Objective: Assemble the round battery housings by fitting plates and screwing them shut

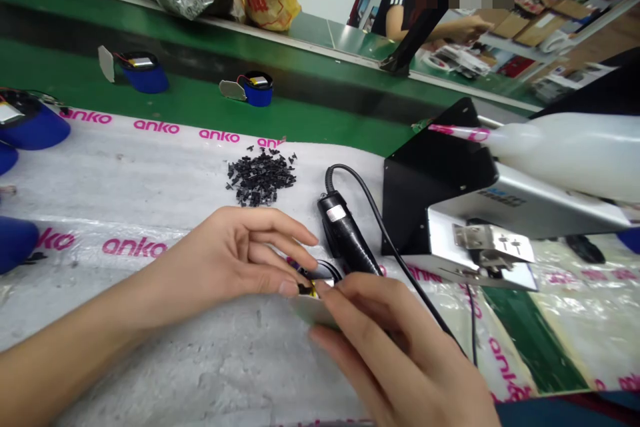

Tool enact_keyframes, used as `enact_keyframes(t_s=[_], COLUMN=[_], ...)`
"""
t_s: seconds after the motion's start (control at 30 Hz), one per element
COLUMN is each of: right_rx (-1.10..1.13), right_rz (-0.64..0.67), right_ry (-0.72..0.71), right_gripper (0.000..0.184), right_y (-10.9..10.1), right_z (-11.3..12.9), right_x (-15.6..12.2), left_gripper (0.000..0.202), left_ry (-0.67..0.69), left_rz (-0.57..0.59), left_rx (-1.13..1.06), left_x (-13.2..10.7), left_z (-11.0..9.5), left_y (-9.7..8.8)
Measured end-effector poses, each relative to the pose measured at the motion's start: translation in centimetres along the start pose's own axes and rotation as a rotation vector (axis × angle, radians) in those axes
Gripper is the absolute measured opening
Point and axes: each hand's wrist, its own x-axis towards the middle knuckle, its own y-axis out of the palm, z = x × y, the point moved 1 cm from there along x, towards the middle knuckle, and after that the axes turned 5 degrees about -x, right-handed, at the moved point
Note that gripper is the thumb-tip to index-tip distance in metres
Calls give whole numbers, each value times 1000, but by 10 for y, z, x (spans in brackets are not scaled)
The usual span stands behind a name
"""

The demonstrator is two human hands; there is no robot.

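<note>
My left hand (240, 253) and my right hand (395, 353) meet over a small part (315, 293) on the white foam sheet (125, 193). Both pinch it with thumb and fingertips; it shows a pale flat piece, a black ring and a bit of yellow, mostly hidden by my fingers. A black handheld tool (345, 233) with a cable lies just behind my fingers. A pile of several tiny black pieces (263, 177) sits further back.
A black and silver machine (470, 213) stands at the right with a white squeeze bottle (565, 150) over it. Blue round units (257, 89) (143, 71) rest on the green belt. More blue units (30, 123) lie at the left. Another person sits beyond the belt.
</note>
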Motion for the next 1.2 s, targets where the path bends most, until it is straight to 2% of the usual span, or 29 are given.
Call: enact_keyframes(t_s=[0.07, 0.2, 0.4, 0.5, 0.67, 0.73, 0.83, 0.93, 1.03, 1.07, 1.13, 1.2], right_rx=[-84, -312, -455, -423, -273, -208, -195, -241, -235, -195, -53, 94], right_rz=[-14, -71, -191, -181, -209, -259, -299, -259, -229, -221, -185, -130], right_ry=[-34, -99, -157, -144, -170, -113, -22, -3, -12, -2, 71, 173], right_gripper=[38, 48, 47, 44, 37, 31, 25, 32, 40, 41, 43, 42], right_y=[0, 7, 11, 10, 13, 14, 18, 21, 20, 18, 15, 11], right_z=[2, 5, 3, 4, 1, 1, 5, 9, 7, 5, 1, -1], right_x=[-2, -7, -10, -9, -9, -8, -7, -6, -5, -4, -3, -1], left_gripper=[29, 25, 27, 29, 26, 25, 21, 20, 19, 17, 19, 39], left_ry=[22, 76, 131, 200, 95, 108, 142, 128, 130, 155, 215, 183], left_rz=[-28, -159, -193, -233, -163, -179, -260, -307, -248, -246, -288, -307], left_rx=[-2, -2, 65, 186, 46, 29, 52, 24, -13, 25, 259, 620], left_x=[0, -1, -7, -9, -8, -8, -7, -7, -8, -9, -11, -12], left_z=[1, 3, 5, 6, 11, 11, 9, 9, 7, 5, 0, 0], left_y=[3, 14, 27, 30, 33, 34, 34, 34, 34, 34, 32, 31])
